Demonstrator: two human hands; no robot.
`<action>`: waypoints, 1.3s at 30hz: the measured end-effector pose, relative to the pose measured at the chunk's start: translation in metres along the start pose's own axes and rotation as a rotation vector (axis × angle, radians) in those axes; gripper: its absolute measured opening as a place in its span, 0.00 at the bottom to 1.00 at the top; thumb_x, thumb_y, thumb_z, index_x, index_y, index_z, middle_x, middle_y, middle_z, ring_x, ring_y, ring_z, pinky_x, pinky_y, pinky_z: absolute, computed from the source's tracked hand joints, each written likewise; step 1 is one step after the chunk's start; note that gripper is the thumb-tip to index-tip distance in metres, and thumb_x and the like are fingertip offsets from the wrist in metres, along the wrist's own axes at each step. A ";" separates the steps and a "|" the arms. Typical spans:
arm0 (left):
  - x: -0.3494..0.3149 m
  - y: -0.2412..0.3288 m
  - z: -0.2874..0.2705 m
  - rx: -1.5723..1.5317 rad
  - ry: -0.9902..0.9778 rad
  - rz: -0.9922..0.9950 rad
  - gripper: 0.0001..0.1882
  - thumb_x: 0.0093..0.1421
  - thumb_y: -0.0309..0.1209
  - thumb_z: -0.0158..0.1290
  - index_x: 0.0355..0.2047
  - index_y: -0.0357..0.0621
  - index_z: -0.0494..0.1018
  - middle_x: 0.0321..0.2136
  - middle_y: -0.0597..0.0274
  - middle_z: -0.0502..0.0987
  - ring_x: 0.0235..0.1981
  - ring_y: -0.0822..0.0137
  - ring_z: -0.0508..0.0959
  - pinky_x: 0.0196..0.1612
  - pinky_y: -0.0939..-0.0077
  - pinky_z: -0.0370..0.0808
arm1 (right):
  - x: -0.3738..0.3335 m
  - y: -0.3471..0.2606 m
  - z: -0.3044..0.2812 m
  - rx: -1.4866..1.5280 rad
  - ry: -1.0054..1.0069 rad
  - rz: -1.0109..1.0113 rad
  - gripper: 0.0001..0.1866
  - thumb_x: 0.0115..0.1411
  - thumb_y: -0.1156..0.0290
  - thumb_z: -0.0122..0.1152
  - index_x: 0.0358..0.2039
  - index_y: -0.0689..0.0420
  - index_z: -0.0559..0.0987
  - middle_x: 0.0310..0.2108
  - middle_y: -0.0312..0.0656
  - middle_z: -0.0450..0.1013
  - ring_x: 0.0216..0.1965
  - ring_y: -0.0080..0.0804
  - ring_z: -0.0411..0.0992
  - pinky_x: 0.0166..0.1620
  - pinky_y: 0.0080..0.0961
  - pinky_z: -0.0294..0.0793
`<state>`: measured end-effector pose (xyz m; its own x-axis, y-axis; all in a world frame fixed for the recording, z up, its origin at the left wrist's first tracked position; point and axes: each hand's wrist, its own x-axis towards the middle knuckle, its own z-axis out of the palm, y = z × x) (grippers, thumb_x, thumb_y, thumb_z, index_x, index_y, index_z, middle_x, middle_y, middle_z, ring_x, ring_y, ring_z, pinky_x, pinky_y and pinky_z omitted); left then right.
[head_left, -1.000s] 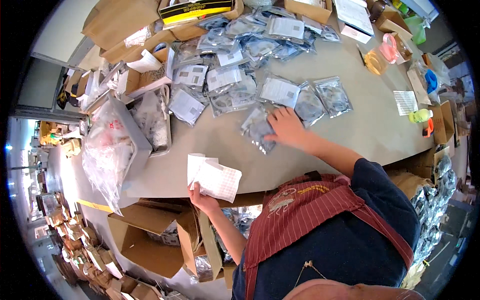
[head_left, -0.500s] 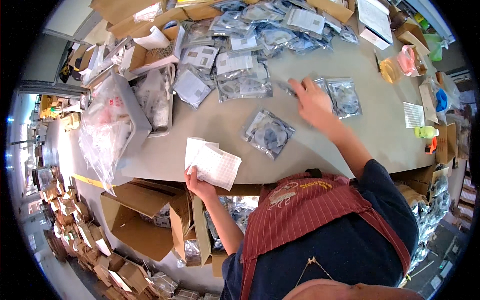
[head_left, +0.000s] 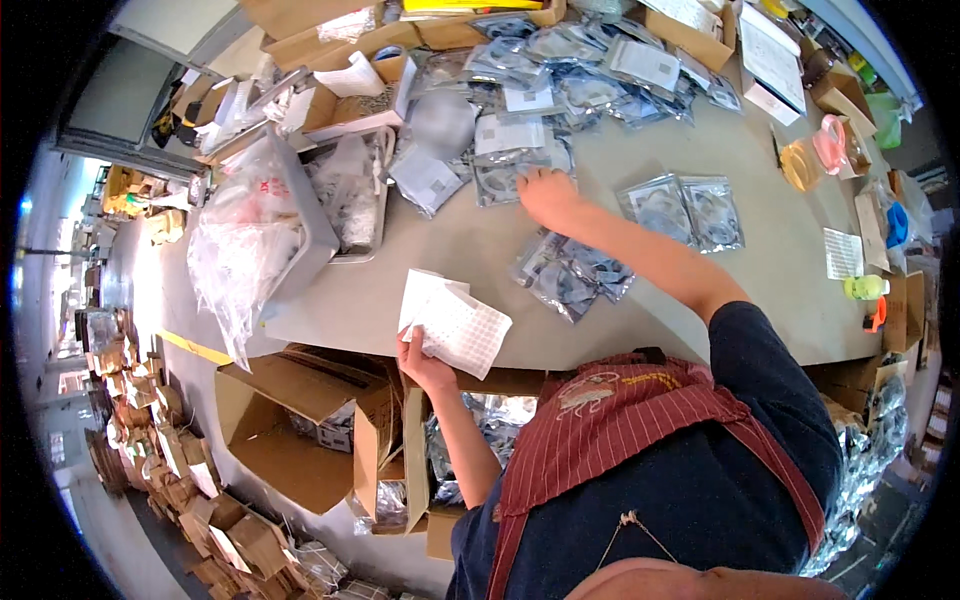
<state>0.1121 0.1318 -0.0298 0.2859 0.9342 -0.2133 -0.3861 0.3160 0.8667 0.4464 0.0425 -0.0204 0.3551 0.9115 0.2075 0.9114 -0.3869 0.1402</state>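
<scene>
My left hand (head_left: pixel 428 362) pinches several white sheets with a printed grid (head_left: pixel 458 325), which look like label sheets, just above the front of the table. My right hand (head_left: pixel 548 197) is at the near edge of the heap, its fingers curled at the side of a flat clear bag (head_left: pixel 497 182); the fingertips are partly hidden. Below that wrist lie overlapping clear bags with bluish contents (head_left: pixel 572 280), partly covered by my forearm. To the right, two more flat bags (head_left: pixel 684 210) rest side by side.
A large heap of bagged goods (head_left: pixel 590 75) covers the back of the table (head_left: pixel 350 310). At left stand grey bins (head_left: pixel 305 215) with plastic bags. Open cartons (head_left: pixel 290 430) sit below the front edge. Tape rolls (head_left: pixel 829 145) and a small yellow-green bottle (head_left: pixel 866 288) are at right.
My right hand has moved left, from the bags at right to the heap's edge. Another bag now lies with the one in front of me. The left hand keeps its sheets; the view has shifted slightly.
</scene>
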 end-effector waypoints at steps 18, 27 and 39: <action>0.008 -0.004 -0.046 -0.461 -0.055 -0.117 0.28 0.63 0.39 0.49 0.59 0.34 0.64 0.57 0.46 0.69 0.60 0.48 0.68 0.62 0.46 0.65 | -0.003 -0.035 -0.084 1.792 -0.229 0.260 0.13 0.59 0.64 0.63 0.37 0.61 0.78 0.45 0.54 0.75 0.47 0.41 0.75 0.47 0.34 0.75; 0.008 0.002 -0.032 -0.476 0.037 -0.068 0.22 0.62 0.36 0.48 0.53 0.34 0.70 0.55 0.49 0.72 0.58 0.50 0.70 0.62 0.49 0.64 | 0.039 0.069 0.041 0.069 0.244 0.006 0.23 0.54 0.75 0.58 0.53 0.49 0.75 0.53 0.43 0.74 0.48 0.42 0.75 0.48 0.34 0.77; 0.007 -0.005 -0.048 -0.491 0.001 0.033 0.24 0.64 0.39 0.48 0.54 0.36 0.69 0.54 0.50 0.73 0.57 0.51 0.71 0.60 0.50 0.67 | 0.008 -0.011 -0.097 0.799 -0.190 -0.567 0.21 0.59 0.76 0.54 0.53 0.45 0.77 0.45 0.41 0.74 0.42 0.42 0.74 0.43 0.37 0.73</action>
<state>0.0738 0.1448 -0.0572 0.2655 0.9452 -0.1902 -0.7626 0.3266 0.5584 0.4189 0.0405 0.0734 -0.2122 0.9666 0.1437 0.8041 0.2562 -0.5365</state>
